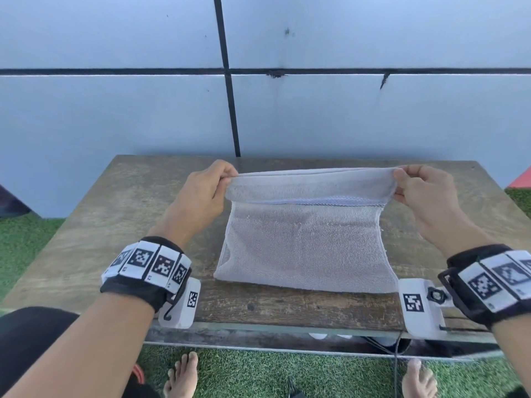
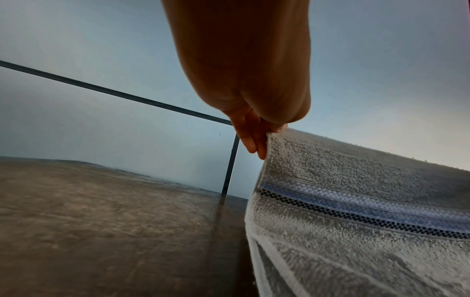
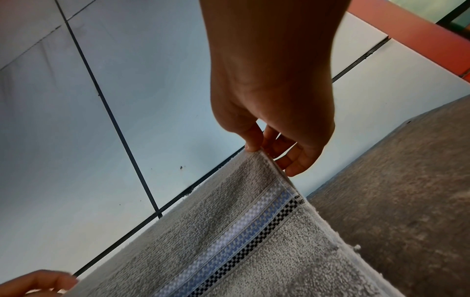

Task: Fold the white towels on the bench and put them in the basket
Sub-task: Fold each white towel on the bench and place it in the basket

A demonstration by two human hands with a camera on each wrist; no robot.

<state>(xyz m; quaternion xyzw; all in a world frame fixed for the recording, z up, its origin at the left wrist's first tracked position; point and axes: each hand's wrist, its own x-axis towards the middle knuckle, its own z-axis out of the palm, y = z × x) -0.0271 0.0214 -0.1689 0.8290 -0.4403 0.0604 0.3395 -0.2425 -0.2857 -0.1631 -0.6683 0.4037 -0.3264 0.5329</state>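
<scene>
A white towel (image 1: 304,245) with a blue and checkered band lies on the wooden bench (image 1: 115,225), its far edge lifted off the wood. My left hand (image 1: 227,175) pinches the far left corner of the towel (image 2: 330,180). My right hand (image 1: 398,176) pinches the far right corner of the towel (image 3: 229,231). Both corners are held level, a little above the bench, with the cloth stretched between them. The near edge of the towel rests flat near the front of the bench. In the wrist views my left hand (image 2: 267,138) and right hand (image 3: 257,149) grip the hem. No basket is in view.
A pale tiled wall (image 1: 344,110) stands right behind the bench. Green artificial grass (image 1: 258,374) covers the ground around it, with bare feet (image 1: 181,374) at the front. A red edge (image 1: 521,176) shows at the far right. Bare wood (image 1: 459,208) flanks the towel on both sides.
</scene>
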